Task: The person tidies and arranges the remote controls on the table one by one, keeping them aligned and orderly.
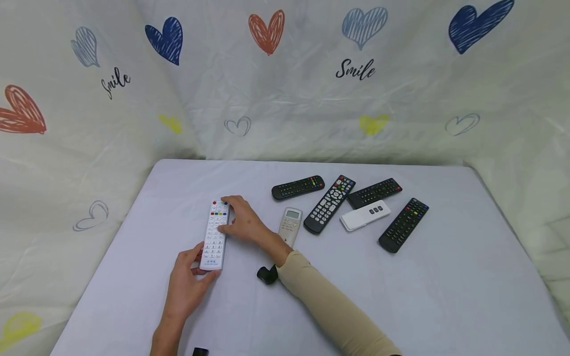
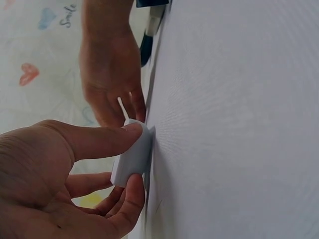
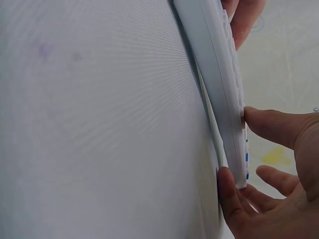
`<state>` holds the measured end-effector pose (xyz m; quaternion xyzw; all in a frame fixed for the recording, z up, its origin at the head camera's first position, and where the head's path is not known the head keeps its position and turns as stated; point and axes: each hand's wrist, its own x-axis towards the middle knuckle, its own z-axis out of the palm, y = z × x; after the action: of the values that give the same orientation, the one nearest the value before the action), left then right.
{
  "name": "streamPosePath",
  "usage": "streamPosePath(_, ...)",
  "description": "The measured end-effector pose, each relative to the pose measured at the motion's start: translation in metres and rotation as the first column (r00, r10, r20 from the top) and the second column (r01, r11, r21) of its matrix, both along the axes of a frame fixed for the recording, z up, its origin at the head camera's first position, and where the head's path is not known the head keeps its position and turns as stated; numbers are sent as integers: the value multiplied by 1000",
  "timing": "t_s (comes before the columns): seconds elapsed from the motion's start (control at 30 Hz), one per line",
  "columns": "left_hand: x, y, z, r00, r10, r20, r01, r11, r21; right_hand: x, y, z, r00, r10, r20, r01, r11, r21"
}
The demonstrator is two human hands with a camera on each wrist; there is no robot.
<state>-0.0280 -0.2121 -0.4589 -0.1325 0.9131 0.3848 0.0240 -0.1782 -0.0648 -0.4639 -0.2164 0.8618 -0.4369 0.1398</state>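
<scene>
A long white remote control [image 1: 215,237] with rows of buttons and a few coloured keys is held face up on the left part of the table. My left hand [image 1: 184,284] grips its near end, the thumb at the end corner and fingers along the left side. At the far end, my right hand [image 1: 246,223] pinches it, thumb on the button face and fingertips at the top edge. In the right wrist view the remote control [image 3: 214,74] is tilted, its far end slightly off the white cloth. The left wrist view shows its near end [image 2: 133,157] between thumb and fingers.
A grey remote with a small display [image 1: 290,222] lies partly behind the right wrist. Farther right are several black remotes, including one with large pale buttons [image 1: 329,205], and a small white remote [image 1: 365,215]. A patterned cloth [image 1: 303,99] hangs behind the table.
</scene>
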Motion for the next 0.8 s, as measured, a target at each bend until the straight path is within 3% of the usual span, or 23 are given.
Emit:
streamPosePath(0.37, -2, -3, 2, 1000, 7, 28, -7, 1000, 0, -2, -5, -1, 1000, -7, -12, 8, 997, 71)
streamPosePath(0.8, -1, -11, 4, 998, -8, 65, 10, 1000, -18, -2, -9, -3, 1000, 9, -12, -8, 997, 77)
